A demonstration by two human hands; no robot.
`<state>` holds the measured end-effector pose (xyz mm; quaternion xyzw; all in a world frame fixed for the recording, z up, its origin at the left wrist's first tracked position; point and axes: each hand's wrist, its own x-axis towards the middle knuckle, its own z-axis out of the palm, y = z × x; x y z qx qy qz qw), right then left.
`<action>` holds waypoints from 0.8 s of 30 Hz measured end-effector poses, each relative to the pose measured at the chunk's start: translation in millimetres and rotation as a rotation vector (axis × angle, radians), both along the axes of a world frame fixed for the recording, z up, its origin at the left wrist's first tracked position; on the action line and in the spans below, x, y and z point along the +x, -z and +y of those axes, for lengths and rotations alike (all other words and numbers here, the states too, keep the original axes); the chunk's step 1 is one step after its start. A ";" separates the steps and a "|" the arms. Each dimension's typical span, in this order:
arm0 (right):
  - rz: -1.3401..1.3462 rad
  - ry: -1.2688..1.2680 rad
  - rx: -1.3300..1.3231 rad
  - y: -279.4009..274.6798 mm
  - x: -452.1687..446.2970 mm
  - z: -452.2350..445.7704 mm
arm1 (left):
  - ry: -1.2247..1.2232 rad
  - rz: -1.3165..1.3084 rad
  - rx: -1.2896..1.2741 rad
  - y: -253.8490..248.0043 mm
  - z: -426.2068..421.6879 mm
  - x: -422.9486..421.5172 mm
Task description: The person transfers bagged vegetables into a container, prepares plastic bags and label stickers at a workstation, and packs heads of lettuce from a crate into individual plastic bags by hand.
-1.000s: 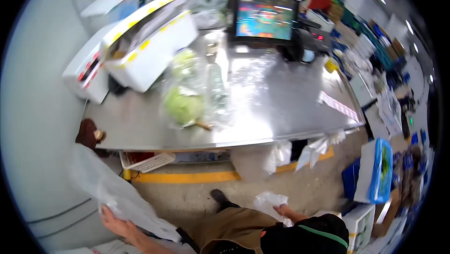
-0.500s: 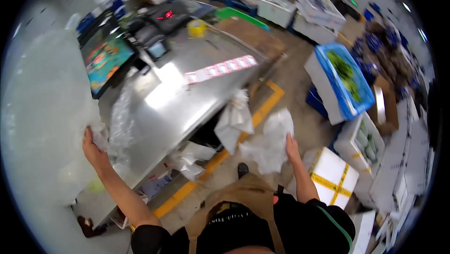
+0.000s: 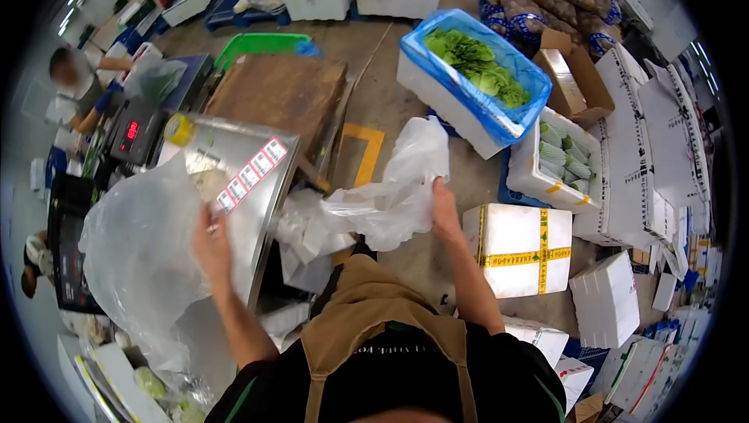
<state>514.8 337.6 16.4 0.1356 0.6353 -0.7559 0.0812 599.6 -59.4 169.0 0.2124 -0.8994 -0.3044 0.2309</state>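
My left hand (image 3: 212, 250) is closed at the edge of a large, clear plastic bag (image 3: 140, 239) that billows over the metal table. The exact grip is slightly blurred. My right hand (image 3: 445, 208) pinches a crumpled white plastic bag (image 3: 398, 197), which hangs out to the left in front of my apron. Just beyond my left hand, a strip of red-edged labels (image 3: 251, 175) lies along the metal table (image 3: 275, 189). A roll of yellow tape (image 3: 179, 129) sits near the table's far edge, beside a scale with a red display (image 3: 131, 130).
A blue-lined foam box of leafy greens (image 3: 488, 72) stands ahead right, with a box of net-wrapped vegetables (image 3: 566, 158) beside it. A taped white foam box (image 3: 519, 251) is near my right arm. A brown board (image 3: 273, 95) adjoins the table; a co-worker (image 3: 82, 95) stands at far left.
My view has swung to the right. The clear bag now spreads over the table in front of my left hand, and the right hand still holds the white bag.
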 end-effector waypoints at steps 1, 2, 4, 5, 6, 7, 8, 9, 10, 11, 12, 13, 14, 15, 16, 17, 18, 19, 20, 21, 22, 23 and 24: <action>-0.018 -0.001 -0.003 2.4 -11.9 -4.3 | 0.138 -0.185 0.067 14.4 27.7 -32.1; 0.113 0.067 -0.048 -17.7 -24.9 -17.1 | 0.243 -0.345 0.209 17.6 66.7 -63.3; 0.235 0.103 -0.095 -36.6 -55.7 -28.5 | 0.284 -0.553 0.433 23.0 122.4 -109.8; 0.296 0.119 -0.121 -40.7 -72.9 -31.2 | 0.327 -0.619 0.392 43.7 128.9 -135.4; 0.321 0.135 -0.104 -41.0 -93.9 -30.4 | 0.354 -0.554 0.590 98.8 124.4 -165.8; 0.335 0.152 -0.084 -36.7 -110.4 -28.1 | 0.380 -0.497 0.791 143.9 121.8 -190.2; 0.338 0.169 -0.061 -31.0 -121.1 -23.9 | 0.327 -0.482 1.015 132.1 133.5 -209.0; 0.268 0.142 0.104 -20.7 -135.4 -12.8 | 0.331 -0.318 0.824 130.7 137.4 -228.5; 0.201 0.119 0.269 -3.1 -154.6 3.5 | 0.334 -0.149 0.631 132.0 140.7 -252.4; 0.115 0.094 0.430 -3.9 -168.7 12.4 | 0.328 0.004 0.439 131.9 144.4 -270.6; 0.179 0.143 0.637 -4.4 -177.5 20.1 | 0.348 0.041 0.652 130.3 149.7 -292.9; 0.234 0.190 0.843 -3.1 -181.4 27.0 | 0.384 0.067 0.818 130.6 155.9 -310.6; 0.288 0.234 1.048 -10.6 -186.9 31.3 | 0.417 0.092 0.982 120.5 167.6 -328.1; 0.440 0.265 1.094 -31.8 -195.9 32.0 | 0.452 0.127 1.146 106.6 180.9 -347.9; 0.591 0.293 1.137 -58.9 -202.7 27.8 | 0.477 0.127 1.242 90.9 195.0 -361.9; 0.736 0.316 1.178 -70.8 -209.6 23.8 | 0.491 0.049 1.296 78.8 205.8 -370.0; 0.771 0.209 1.025 -64.4 -215.6 20.4 | 0.509 -0.025 1.350 65.8 216.6 -380.0; 0.716 0.056 0.913 -55.3 -232.4 15.3 | 0.531 -0.097 1.403 58.9 226.8 -393.3; 0.660 -0.092 0.796 -43.1 -251.8 11.1 | 0.548 -0.122 1.434 57.9 236.0 -401.8; 0.606 -0.236 0.678 -27.9 -270.6 15.1 | 0.562 -0.173 1.500 51.6 238.9 -408.3; 0.358 -0.337 0.801 19.9 -290.6 26.2 | 0.576 -0.222 1.563 43.8 233.4 -415.9; 0.103 -0.435 0.908 72.6 -313.4 40.4 | 0.587 -0.271 1.623 33.7 227.4 -425.0; 0.300 -0.337 0.926 100.2 -331.3 72.0 | 0.455 -0.194 1.620 10.0 221.8 -432.4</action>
